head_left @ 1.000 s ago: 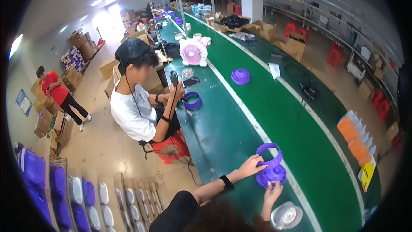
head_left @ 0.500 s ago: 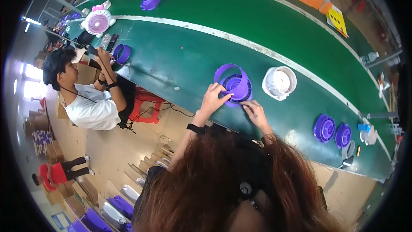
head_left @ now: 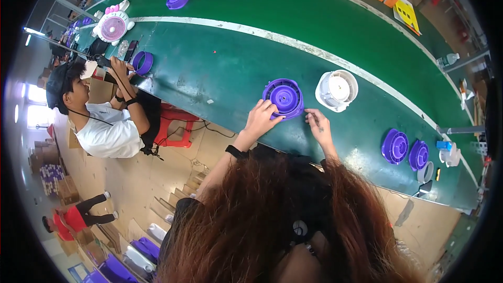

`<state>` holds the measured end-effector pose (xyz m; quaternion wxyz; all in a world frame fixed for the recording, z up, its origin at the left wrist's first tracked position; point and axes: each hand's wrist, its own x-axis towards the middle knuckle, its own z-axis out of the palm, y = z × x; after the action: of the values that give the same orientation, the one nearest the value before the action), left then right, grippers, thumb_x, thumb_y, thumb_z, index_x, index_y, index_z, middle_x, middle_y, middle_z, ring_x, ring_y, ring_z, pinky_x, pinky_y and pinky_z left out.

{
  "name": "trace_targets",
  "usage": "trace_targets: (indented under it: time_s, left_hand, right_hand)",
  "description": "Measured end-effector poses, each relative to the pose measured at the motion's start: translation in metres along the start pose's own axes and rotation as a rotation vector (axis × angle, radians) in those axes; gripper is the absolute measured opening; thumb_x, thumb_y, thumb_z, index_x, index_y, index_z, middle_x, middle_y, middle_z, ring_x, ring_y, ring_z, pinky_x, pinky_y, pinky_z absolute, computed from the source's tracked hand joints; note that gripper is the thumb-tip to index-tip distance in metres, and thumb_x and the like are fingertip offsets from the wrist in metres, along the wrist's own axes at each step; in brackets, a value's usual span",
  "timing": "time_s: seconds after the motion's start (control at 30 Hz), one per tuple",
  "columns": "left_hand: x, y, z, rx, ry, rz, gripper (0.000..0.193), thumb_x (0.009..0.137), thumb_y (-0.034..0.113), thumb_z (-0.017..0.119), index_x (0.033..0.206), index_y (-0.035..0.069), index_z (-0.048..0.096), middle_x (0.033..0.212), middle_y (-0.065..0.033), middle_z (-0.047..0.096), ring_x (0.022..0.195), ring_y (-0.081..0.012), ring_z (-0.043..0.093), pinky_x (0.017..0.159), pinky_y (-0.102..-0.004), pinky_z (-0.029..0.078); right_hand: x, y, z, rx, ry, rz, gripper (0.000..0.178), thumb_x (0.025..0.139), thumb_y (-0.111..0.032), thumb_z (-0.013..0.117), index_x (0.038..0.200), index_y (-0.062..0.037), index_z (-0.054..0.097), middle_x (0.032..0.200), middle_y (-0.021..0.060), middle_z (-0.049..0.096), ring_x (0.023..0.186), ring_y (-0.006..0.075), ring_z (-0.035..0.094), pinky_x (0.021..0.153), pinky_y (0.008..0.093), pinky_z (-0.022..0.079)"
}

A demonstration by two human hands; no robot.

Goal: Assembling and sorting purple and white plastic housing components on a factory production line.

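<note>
A purple round housing (head_left: 284, 98) with concentric ribs and a raised ring wall rests on the green workbench in front of me. My left hand (head_left: 260, 119) grips its near left edge, with fingers on the rim and thumb along the near side. Beside the housing's right lug is my right hand (head_left: 318, 126), its fingers curled together; whether something small is between them is too small to tell. A white round housing (head_left: 337, 90) stands just beyond, to the right.
Two purple round parts (head_left: 395, 146) lie on the bench at right, near a grey ring (head_left: 425, 172). At left, a seated person (head_left: 107, 120) in a white shirt works beside a purple ring (head_left: 142, 63) and a white-and-pink fan (head_left: 113, 27). A green belt (head_left: 314, 26) runs behind.
The purple ring, held tilted above the base before, now sits down on it. My right hand has drawn off the base to the right, its fingers curled. The view has shifted slightly.
</note>
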<state>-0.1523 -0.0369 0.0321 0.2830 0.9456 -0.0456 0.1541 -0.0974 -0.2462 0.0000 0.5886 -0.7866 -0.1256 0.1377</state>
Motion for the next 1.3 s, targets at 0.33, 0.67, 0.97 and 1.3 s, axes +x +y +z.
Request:
trace_targets:
  time_s: [0.33,0.67,0.97,1.3]
  left_hand:
    - [0.002,0.001,0.006,-0.003,0.028,0.004,0.022,0.064,0.023,0.069,0.068,0.008,0.053,0.076,-0.0040,0.049,0.077,-0.0229,0.050,0.060,-0.0340,0.047]
    - [0.005,0.003,0.006,0.014,-0.002,0.003,0.022,0.066,0.024,0.068,0.072,0.007,0.055,0.078,-0.0049,0.050,0.078,-0.0235,0.050,0.062,-0.0350,0.046]
    - [0.007,0.007,0.002,0.063,-0.107,-0.069,0.021,0.068,0.023,0.067,0.074,0.006,0.057,0.082,-0.0062,0.051,0.083,-0.0248,0.051,0.067,-0.0350,0.047]
    - [-0.002,0.007,-0.027,-0.119,-0.014,-0.300,0.054,0.061,0.027,0.074,0.104,0.010,0.044,0.099,-0.0088,0.043,0.088,-0.0283,0.053,0.070,-0.0379,0.047]
  right_hand:
    - [0.004,-0.003,0.003,-0.037,-0.032,0.017,0.017,0.085,-0.005,0.046,0.097,-0.0001,0.056,0.077,0.0093,0.059,0.067,0.0133,0.058,0.063,0.0262,0.047]
    - [0.001,0.001,0.001,-0.016,-0.026,0.038,0.016,0.085,-0.006,0.047,0.097,0.0003,0.057,0.077,0.0096,0.060,0.068,0.0136,0.059,0.063,0.0259,0.047]
    - [-0.001,0.004,-0.002,-0.042,-0.029,0.045,0.016,0.084,-0.006,0.048,0.096,0.0001,0.057,0.074,0.0086,0.060,0.067,0.0126,0.058,0.063,0.0250,0.047]
    - [-0.010,0.031,-0.038,-0.152,0.123,0.093,0.021,0.079,-0.002,0.044,0.094,-0.0008,0.058,0.071,0.0085,0.061,0.060,0.0122,0.059,0.057,0.0252,0.047]
